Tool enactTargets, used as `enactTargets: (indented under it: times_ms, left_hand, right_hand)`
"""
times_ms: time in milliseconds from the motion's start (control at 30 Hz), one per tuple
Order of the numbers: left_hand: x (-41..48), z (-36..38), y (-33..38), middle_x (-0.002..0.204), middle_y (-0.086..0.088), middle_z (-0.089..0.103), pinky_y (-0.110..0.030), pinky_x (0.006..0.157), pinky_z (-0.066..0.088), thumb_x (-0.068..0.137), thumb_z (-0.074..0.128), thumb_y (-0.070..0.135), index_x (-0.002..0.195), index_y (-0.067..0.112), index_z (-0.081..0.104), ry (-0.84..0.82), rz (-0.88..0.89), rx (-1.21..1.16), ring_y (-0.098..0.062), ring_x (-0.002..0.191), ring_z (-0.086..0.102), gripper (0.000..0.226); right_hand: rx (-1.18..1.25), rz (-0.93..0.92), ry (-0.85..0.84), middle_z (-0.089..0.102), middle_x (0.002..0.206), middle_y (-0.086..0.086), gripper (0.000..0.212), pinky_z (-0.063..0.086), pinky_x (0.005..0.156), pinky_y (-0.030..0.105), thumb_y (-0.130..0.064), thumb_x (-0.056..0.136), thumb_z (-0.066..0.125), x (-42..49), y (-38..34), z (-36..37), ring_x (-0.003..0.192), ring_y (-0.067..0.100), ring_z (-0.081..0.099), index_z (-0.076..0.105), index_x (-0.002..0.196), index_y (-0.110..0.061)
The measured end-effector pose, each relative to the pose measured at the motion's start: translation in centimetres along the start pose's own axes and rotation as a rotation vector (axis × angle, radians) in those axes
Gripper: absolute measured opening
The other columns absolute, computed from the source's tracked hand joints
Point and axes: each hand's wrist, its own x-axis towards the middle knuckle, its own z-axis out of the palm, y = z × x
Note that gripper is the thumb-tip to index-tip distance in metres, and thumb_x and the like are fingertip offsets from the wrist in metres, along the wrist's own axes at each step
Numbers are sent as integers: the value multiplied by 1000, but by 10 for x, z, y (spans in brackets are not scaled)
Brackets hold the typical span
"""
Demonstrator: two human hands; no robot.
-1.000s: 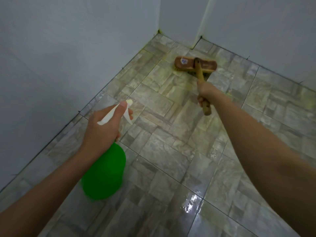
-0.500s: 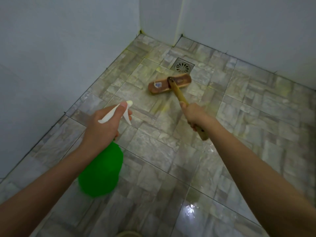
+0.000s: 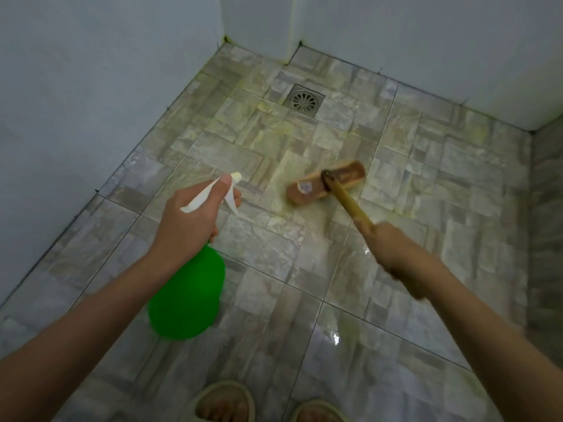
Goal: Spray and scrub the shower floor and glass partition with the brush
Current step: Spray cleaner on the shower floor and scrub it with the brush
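Head view: looks down on the tiled shower floor (image 3: pixel 441 184), with both forearms reaching in from below.
Brush position: the brush (image 3: pixel 326 182) lies with its head flat on the floor, ahead of both hands and between them and the drain (image 3: pixel 304 101). It is nearer the right hand than the left.
Right hand: the right hand (image 3: pixel 393 254) is wrapped round the lower end of the brush handle (image 3: pixel 350 202), which slopes up from the head towards it. The hand is blurred, so single fingers cannot be told.
Left hand: the left hand (image 3: pixel 189 220) grips the neck of the spray bottle (image 3: pixel 189 296), thumb lying along the white sprayer top. It is held to the left of the brush head, apart from it.
Brush looks: a long brown wooden block with a small label near its left end, and a yellowish wooden handle joined at the middle.
Spray bottle: a round green body hanging below the hand, white nozzle pointing forward.
Floor: grey-beige stone-pattern tiles, wet and shiny near the feet, tinted yellowish around the brush and towards the drain.
Surroundings: pale walls (image 3: pixel 91 86); two sandalled feet (image 3: pixel 225 400) at the bottom edge.
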Motion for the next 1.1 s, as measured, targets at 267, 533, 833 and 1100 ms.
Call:
enactTargets:
  times_ms: [267, 533, 833, 1100]
  left_hand:
    - [-10, 0, -5, 89, -3, 78, -23, 46, 46, 100, 50, 52, 88, 38, 77, -7, 2, 36, -10, 43, 53, 33]
    - [-16, 3, 1, 88, 11, 78, -21, 45, 45, 101, 51, 48, 81, 36, 76, -8, -14, 12, -15, 48, 56, 34]
    - [-21, 15, 3, 90, -11, 77, -28, 54, 52, 87, 51, 70, 85, 34, 79, -35, -27, 17, -21, 54, 64, 46]
    - [-26, 24, 10, 89, -18, 74, -24, 50, 47, 101, 49, 51, 83, 27, 78, -64, 17, 82, -6, 41, 51, 42]
  right_hand:
    - [-133, -96, -21, 57, 75, 11, 59, 45, 45, 29, -58, 97, 25, -18, -3, 27, 52, 21, 52, 53, 90, -6]
    - [-155, -51, -56, 54, 61, 3, 58, 47, 62, 35, -60, 93, 26, -68, 52, 48, 58, 20, 56, 48, 66, -14]
    - [-33, -69, 3, 56, 69, 9, 60, 51, 50, 37, -61, 95, 27, -14, 19, 25, 50, 23, 52, 52, 85, -7]
    - [19, 2, 49, 54, 71, 12, 58, 43, 44, 29, -60, 96, 27, 0, 30, -2, 50, 24, 49, 48, 97, -5]
